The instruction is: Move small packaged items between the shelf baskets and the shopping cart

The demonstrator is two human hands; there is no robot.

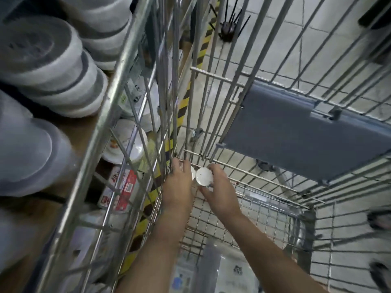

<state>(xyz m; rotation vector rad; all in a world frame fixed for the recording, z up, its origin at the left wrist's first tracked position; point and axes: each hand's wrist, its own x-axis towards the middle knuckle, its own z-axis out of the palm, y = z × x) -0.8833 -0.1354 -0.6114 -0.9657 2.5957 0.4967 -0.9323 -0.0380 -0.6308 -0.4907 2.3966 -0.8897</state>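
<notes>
Head view: both forearms reach down into the wire shopping cart, hands meeting low near its far left corner.
Right hand: fingers curled round a small white round container; its flat circular end faces up toward the camera, and the fingertips wrap its far and right side.
Left hand: back of the hand faces the camera, fingers bent downward beside the cart's left wall; a second white item shows as a thin sliver at the thumb side, just beside the first container. Whether the fingers actually clasp it cannot be told, since the hand hides it.
Containers: touching or nearly touching, between the two hands, above the cart's mesh floor.
Cart seat flap: grey plastic panel, up and right of the hands.
Shelf at left: stacked lidded round tubs, blurred; red and white box lower down behind the wires.
Floor: pale tiles with yellow-black striped tape.
</notes>
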